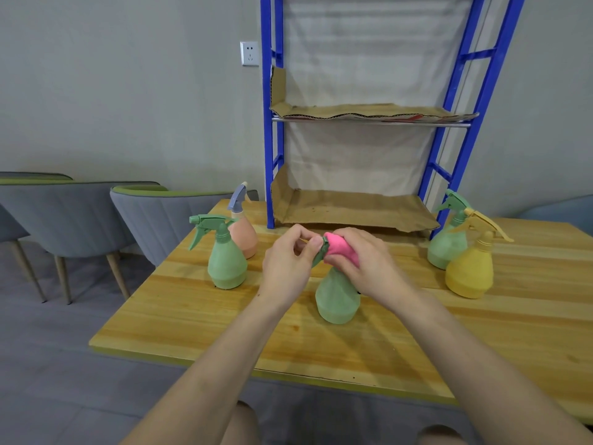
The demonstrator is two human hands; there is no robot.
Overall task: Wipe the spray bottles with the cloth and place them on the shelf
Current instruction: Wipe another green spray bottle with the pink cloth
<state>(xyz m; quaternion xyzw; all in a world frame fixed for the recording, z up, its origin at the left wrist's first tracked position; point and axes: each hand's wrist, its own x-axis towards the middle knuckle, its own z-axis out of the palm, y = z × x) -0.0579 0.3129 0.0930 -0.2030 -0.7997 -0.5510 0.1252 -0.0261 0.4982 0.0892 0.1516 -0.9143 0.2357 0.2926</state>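
Plastic of this thin, matt sort should be light and slightly yielding, and the bottles look empty or close to it, though their frosted walls hide any liquid. The wide belly is the steady place to take hold; the trigger head is narrow, knobbly and can twist in a pinch.

From the head view, the middle green bottle (337,300) stands upright on the table (224,332), about midway between its left and right edges and nearer the far edge than the near one. The right hand (369,268) is curled round the pink cloth (341,247), which is bunched over the bottle's spray head, so the bottle's body hangs below the grip and its base meets the wood. The left hand (285,264) pinches the green nozzle tip between thumb and forefinger, just beside the cloth. The soft cloth moulds readily round the head.

Another green bottle (226,261) and a peach bottle (247,236) stand towards the left edge; a third green bottle (447,245) and a yellow bottle (470,271) stand near the right edge. The blue shelf (271,139) rises at the far edge, its cardboard-lined tiers bearing no bottles, so I judge none has been shelved.
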